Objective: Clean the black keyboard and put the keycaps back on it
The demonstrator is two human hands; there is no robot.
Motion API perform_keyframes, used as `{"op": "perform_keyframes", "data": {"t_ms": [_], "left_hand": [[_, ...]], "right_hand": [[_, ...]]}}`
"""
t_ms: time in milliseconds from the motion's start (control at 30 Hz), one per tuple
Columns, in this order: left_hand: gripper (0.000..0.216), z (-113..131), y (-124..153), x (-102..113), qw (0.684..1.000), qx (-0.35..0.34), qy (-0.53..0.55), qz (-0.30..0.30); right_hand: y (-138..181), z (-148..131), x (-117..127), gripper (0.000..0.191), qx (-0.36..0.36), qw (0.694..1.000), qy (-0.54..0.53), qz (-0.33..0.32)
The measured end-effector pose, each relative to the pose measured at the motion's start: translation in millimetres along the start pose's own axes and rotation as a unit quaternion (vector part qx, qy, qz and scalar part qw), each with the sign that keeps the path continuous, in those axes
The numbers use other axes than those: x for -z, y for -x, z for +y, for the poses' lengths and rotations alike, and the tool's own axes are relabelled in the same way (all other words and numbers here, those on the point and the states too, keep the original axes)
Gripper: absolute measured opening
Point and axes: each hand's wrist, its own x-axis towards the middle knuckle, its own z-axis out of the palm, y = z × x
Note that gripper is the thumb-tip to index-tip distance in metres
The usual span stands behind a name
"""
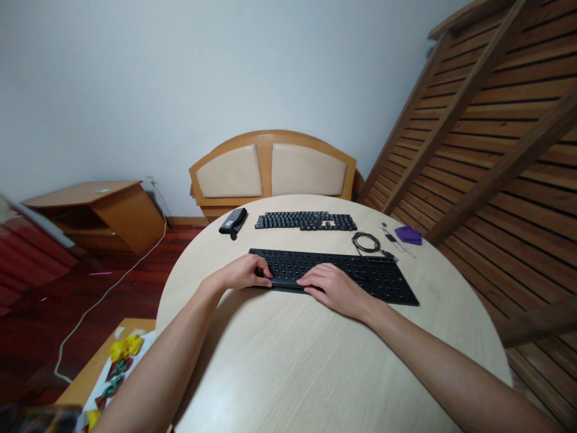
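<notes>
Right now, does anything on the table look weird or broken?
Yes, the keyboard looks bare. Loose keycaps, probably its own, lie in rows farther back on the table, with a gap in their block. That's odd because keycaps normally sit on a keyboard. I see nothing spilled.

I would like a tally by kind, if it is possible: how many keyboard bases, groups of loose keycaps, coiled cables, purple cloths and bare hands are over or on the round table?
Keyboard base: 1
Group of loose keycaps: 1
Coiled cable: 1
Purple cloth: 1
Bare hands, left hand and right hand: 2
Total: 6
</notes>
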Motion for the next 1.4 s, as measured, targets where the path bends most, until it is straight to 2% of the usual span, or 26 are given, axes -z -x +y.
{"op": "perform_keyframes", "data": {"t_ms": [700,933,1133,1233,1400], "left_hand": [[0.015,16,-3,-1,0.995,0.031,-0.096,-0.009],[0.012,16,-4,-3,0.993,0.040,-0.112,-0.021],[0.014,18,-2,-7,0.990,0.040,-0.136,-0.008],[0.025,22,-3,-10,0.987,0.021,-0.160,0.017],[0.029,29,-7,-21,0.982,-0.061,-0.157,0.080]], "right_hand": [[-2,-3,-1,0.016,-0.051,0.998,-0.017,-0.015],[-3,-5,-1,0.015,-0.049,0.999,0.001,-0.016],[-1,-1,-3,0.016,-0.038,0.999,-0.003,-0.015],[2,0,-2,0.020,-0.027,0.999,-0.007,-0.020],[4,-2,3,0.021,-0.024,0.999,-0.006,-0.026]]}}
